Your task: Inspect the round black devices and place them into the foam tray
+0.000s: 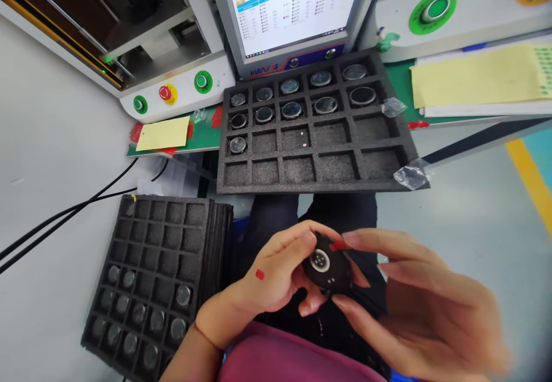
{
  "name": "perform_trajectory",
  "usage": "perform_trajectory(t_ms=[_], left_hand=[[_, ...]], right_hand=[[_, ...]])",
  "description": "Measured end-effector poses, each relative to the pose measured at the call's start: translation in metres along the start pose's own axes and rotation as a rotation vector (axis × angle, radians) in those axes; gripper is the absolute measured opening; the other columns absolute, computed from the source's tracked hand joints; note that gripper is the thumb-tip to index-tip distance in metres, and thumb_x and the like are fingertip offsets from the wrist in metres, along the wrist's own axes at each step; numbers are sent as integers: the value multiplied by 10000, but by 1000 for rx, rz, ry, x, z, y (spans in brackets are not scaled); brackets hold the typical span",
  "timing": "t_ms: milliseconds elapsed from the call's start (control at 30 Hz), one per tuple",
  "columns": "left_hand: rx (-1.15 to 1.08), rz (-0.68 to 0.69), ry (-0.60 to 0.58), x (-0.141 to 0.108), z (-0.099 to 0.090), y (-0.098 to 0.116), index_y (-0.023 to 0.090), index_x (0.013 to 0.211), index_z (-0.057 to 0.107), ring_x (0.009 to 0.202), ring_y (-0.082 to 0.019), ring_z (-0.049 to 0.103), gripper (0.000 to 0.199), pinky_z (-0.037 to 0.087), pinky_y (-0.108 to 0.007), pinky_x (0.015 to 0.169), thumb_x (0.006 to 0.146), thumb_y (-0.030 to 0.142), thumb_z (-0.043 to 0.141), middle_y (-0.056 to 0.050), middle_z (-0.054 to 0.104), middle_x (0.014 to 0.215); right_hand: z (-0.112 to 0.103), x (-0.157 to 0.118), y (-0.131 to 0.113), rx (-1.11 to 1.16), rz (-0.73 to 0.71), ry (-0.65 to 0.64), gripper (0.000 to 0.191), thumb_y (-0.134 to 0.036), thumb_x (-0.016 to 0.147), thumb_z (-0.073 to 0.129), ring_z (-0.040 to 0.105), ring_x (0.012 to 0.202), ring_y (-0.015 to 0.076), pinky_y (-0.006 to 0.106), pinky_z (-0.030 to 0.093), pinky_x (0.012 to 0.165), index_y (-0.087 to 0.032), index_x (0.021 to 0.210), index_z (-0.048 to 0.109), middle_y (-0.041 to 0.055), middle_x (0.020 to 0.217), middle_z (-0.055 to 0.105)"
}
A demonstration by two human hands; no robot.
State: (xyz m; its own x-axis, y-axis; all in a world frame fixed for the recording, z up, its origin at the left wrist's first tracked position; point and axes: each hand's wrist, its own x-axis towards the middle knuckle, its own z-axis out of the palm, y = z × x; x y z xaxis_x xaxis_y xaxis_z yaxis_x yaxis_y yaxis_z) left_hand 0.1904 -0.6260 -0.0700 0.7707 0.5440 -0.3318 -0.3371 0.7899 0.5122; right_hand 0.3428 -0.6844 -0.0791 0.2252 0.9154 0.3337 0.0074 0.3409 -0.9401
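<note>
A round black smartwatch case [340,272] without a strap lies in my left hand [276,267], its back with the pale sensor ring facing up. My left thumb presses on its upper left edge, the fingers curl beneath. A small red sticker [338,245] shows at the case's upper edge, right by my right index fingertip. My right hand [431,301], partly blurred, spans the case's right side, its index finger at the top edge and thumb at the lower edge. Another red sticker [259,275] is stuck on the back of my left hand near the thumb.
A black foam tray [297,185] holding several watch cases stands before the monitor [297,8]. At lower left, stacked foam trays [166,238] hold more cases. Machines with buttons [166,92] flank the monitor. Yellow paper [478,77] lies right; black cables [90,201] cross the left.
</note>
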Motion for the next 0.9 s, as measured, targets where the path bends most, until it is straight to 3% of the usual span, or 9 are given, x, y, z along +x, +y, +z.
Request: perform_trajectory(t_ms=[167,333,567,700,900], left_hand=[[7,-46,19,1,0,-1,129,939,584,358,-58,510,327,401,-122,302,838,423,684,-41,680,669],[54,-17,69,4,1,-6,127,795,566,378,-63,526,393,411,-119,321,792,488,719,-12,628,595],[92,48,26,-2,2,-9,149,843,546,429,-65,514,326,405,-129,366,860,458,649,0,609,623],[79,76,8,-8,4,-9,146,869,557,465,-77,535,298,409,-141,400,877,434,632,-5,613,634],[28,100,76,-15,13,-8,130,840,588,546,-94,558,286,428,-176,517,837,395,694,-13,601,632]], right_hand=[[0,6,-4,-65,-117,-49,628,-20,707,693,702,925,205,326,629,692,-358,1221,563,26,1082,696],[0,16,-12,-144,-163,-133,434,-32,695,685,733,782,220,323,637,627,-327,1006,614,15,898,755],[-3,25,-16,-326,-298,-275,176,-113,785,653,745,748,190,247,637,567,-263,852,592,19,894,775],[-5,25,-19,-361,-291,-312,121,-145,825,643,753,768,194,228,640,574,-243,825,571,34,900,775],[-3,17,-22,-306,-224,-330,144,-166,826,667,755,776,202,223,648,617,-241,784,551,35,895,773]])
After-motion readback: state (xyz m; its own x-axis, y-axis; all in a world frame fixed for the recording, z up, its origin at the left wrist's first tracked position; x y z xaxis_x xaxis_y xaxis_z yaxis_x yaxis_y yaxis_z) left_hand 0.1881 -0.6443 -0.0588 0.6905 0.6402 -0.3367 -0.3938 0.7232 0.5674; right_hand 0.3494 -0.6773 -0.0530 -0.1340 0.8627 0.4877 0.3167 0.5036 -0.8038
